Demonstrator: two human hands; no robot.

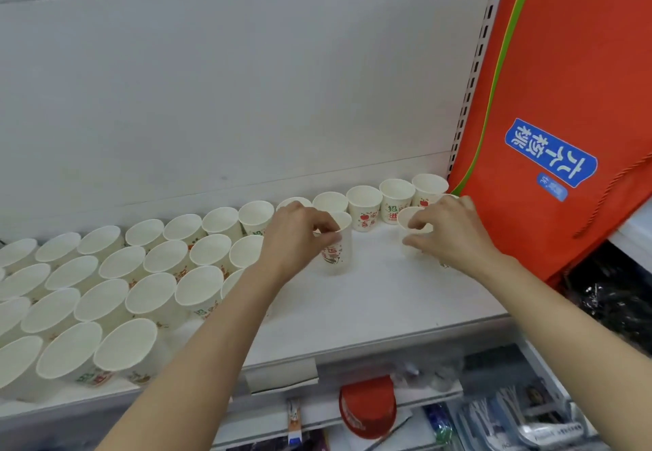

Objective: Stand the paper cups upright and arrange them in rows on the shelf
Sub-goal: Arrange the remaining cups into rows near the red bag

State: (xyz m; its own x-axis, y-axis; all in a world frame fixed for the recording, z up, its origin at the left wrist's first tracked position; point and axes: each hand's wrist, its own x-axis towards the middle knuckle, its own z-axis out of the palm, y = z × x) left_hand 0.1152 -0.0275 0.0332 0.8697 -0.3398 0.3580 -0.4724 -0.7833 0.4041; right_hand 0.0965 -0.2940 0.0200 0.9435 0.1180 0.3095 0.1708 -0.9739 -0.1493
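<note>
Paper cups [337,246] [414,225]: two held, one per hand [296,235] [448,232]

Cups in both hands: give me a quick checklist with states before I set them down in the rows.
1. Left hand holds its cup at the rim: ok.
2. That cup upright: ok.
3. Right hand holds its cup: ok.
4. Right cup upright: cannot tell, the fingers cover most of it.
5. Bare shelf between the hands: ok.
6. Back row standing upright: ok.
</note>
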